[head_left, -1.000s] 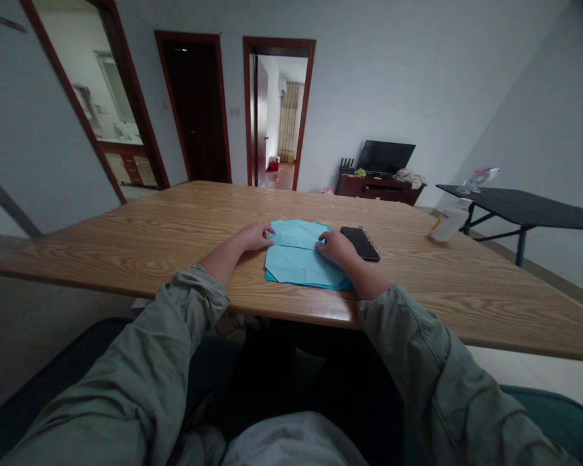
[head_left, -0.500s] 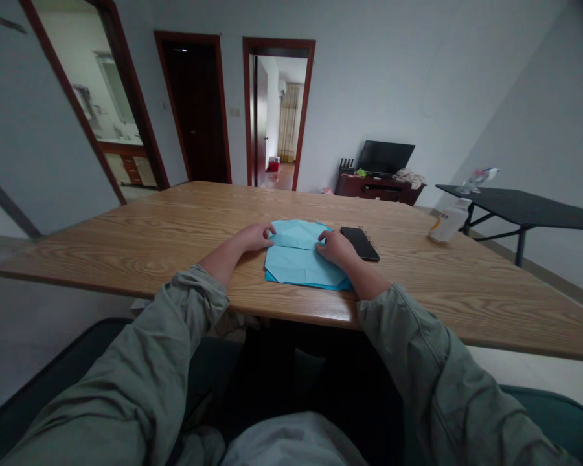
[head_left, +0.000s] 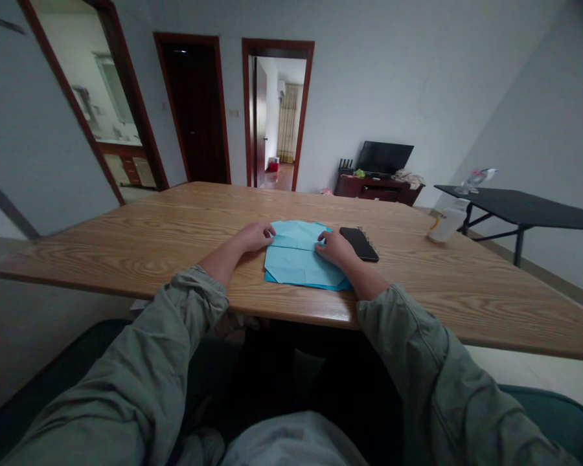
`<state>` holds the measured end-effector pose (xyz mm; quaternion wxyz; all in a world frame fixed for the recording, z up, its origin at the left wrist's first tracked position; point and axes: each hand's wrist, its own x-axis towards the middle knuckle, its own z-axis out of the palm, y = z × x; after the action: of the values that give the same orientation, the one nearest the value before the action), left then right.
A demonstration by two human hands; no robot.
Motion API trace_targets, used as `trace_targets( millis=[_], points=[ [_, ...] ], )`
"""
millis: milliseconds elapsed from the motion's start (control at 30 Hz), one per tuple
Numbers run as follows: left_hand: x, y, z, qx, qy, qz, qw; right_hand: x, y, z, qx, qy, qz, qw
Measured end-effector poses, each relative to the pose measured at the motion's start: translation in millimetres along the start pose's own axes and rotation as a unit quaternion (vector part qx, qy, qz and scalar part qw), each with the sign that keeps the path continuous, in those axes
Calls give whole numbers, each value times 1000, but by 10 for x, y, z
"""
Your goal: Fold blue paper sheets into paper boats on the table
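A light blue sheet of paper [head_left: 296,259], partly folded, lies on the wooden table [head_left: 150,239] in front of me. My left hand [head_left: 253,237] rests at the paper's left edge with curled fingers pressing on a folded corner. My right hand [head_left: 336,248] lies on the paper's right side, fingers bent and pressing on the fold line. Both forearms in grey-green sleeves reach over the table's near edge.
A black phone [head_left: 359,244] lies just right of the paper. A white bottle [head_left: 444,222] stands further right on the table. Behind are a black side table [head_left: 525,207], a TV cabinet [head_left: 376,184] and two doorways.
Almost nothing has changed: both hands stay on the blue paper, and the view has shifted very slightly.
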<state>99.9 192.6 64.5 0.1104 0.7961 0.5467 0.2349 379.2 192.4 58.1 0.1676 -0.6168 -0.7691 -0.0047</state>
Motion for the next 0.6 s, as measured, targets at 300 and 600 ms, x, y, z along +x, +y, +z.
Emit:
trace_targets(
  millis=[300,600],
  points=[
    [19,35,-11,-112,18,-14,993,-13,-15,-14,-4,-4,11,1000],
    [34,-38,57,-114,-46,-48,991,-24,-35,-37,-7,-11,11,1000]
  ],
)
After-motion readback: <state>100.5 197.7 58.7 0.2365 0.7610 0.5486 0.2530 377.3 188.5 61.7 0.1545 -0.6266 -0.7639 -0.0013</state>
